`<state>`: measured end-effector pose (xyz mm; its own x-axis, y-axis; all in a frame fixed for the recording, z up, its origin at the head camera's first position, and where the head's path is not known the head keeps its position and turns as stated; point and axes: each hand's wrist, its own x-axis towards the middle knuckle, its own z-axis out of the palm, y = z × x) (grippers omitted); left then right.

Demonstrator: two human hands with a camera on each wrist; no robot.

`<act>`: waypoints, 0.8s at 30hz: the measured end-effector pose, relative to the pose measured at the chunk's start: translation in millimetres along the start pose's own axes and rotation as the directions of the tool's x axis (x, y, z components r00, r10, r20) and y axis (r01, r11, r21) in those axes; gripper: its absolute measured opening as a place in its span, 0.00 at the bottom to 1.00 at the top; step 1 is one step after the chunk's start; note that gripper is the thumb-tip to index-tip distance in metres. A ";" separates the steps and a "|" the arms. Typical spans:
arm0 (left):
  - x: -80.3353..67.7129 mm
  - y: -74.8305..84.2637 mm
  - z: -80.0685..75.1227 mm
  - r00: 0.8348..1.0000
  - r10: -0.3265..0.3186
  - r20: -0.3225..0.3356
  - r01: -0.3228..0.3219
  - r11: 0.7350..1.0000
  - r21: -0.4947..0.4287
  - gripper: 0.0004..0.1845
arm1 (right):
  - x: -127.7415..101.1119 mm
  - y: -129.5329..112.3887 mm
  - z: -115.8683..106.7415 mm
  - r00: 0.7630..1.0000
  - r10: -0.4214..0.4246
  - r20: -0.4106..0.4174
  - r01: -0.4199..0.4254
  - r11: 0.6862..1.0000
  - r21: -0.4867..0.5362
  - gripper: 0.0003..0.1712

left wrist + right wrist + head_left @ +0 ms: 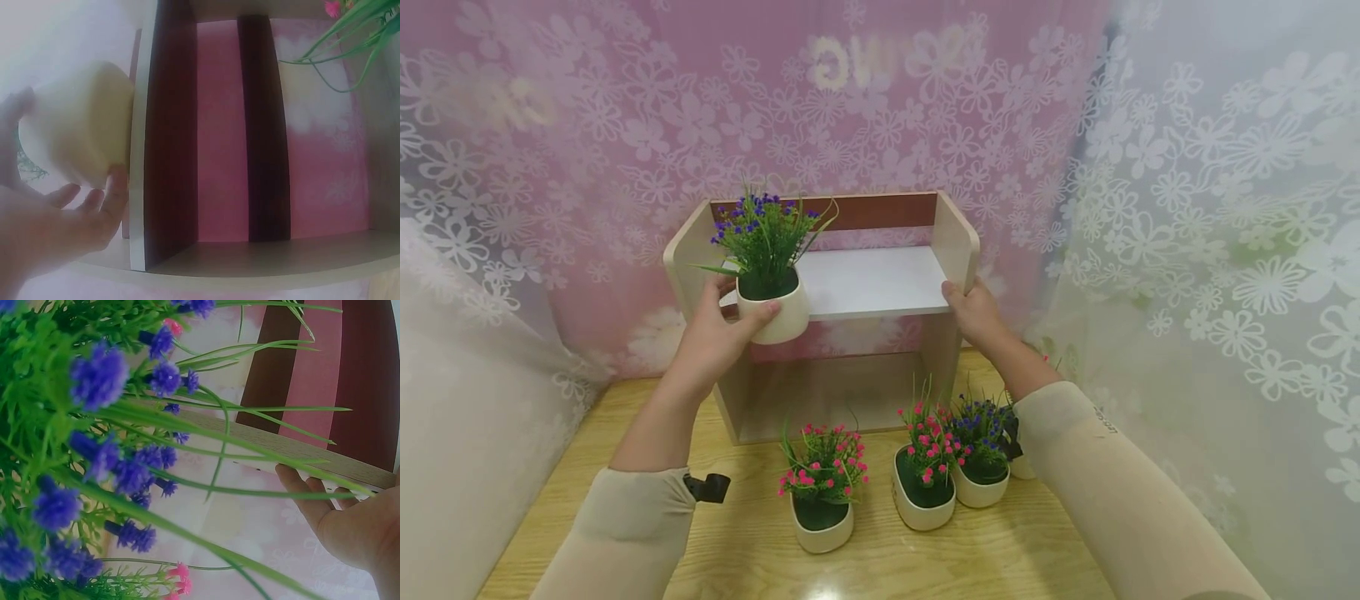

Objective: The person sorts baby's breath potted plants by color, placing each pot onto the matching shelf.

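Observation:
My left hand [730, 321] grips a cream pot of purple flowers [772, 275] at the left end of the white shelf board [880, 279] of a small wooden rack [958, 242]. The left wrist view shows the cream pot [81, 125] against the rack's side panel, with my fingers [112, 194] curled under it. On the other side, my right hand [973, 308] holds the rack's right panel at shelf height. In the right wrist view the right hand's fingers [306, 490] lie along the panel edge, behind purple flowers [100, 456].
Three more potted plants stand on the wooden table [760, 550] in front of the rack: a pink one [823, 492], another pink one [925, 475] and a purple one [983, 454]. Flowered curtains [1210, 250] close in the back and both sides.

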<state>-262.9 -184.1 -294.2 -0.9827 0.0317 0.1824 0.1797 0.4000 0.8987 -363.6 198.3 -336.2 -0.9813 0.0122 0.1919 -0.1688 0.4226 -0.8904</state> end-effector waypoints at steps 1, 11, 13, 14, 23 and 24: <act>0.6 0.5 0.1 1.000 0.006 -0.005 -0.006 1.000 0.017 0.57 | 0.2 0.2 0.1 1.000 0.000 0.000 0.000 1.000 -0.003 0.38; 12.2 2.7 1.5 1.000 0.019 -0.019 -0.017 0.993 0.118 0.58 | -0.3 1.2 0.4 1.000 0.002 0.001 -0.002 1.000 -0.001 0.38; 14.8 2.4 2.1 1.000 0.012 -0.015 -0.010 0.994 0.113 0.59 | -0.3 1.2 0.5 1.000 0.007 -0.001 -0.007 1.000 -0.004 0.38; 16.2 2.1 2.2 1.000 0.011 -0.015 -0.009 0.993 0.115 0.60 | -0.3 1.1 0.5 1.000 0.009 -0.002 -0.009 1.000 -0.004 0.38; 30.6 1.1 3.2 0.999 0.045 -0.027 -0.040 0.989 0.141 0.54 | -1.1 -0.2 0.5 1.000 -0.004 -0.004 0.004 1.000 0.010 0.37; 32.0 1.1 3.1 0.999 0.045 -0.029 -0.040 0.988 0.148 0.54 | -1.5 -0.3 0.5 1.000 -0.006 -0.002 0.006 1.000 0.013 0.37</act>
<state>-294.2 -179.8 -288.6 -0.9720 0.0228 0.2339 0.2102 0.5293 0.8220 -362.1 197.7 -336.5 -0.9802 0.0119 0.1978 -0.1755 0.4108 -0.8947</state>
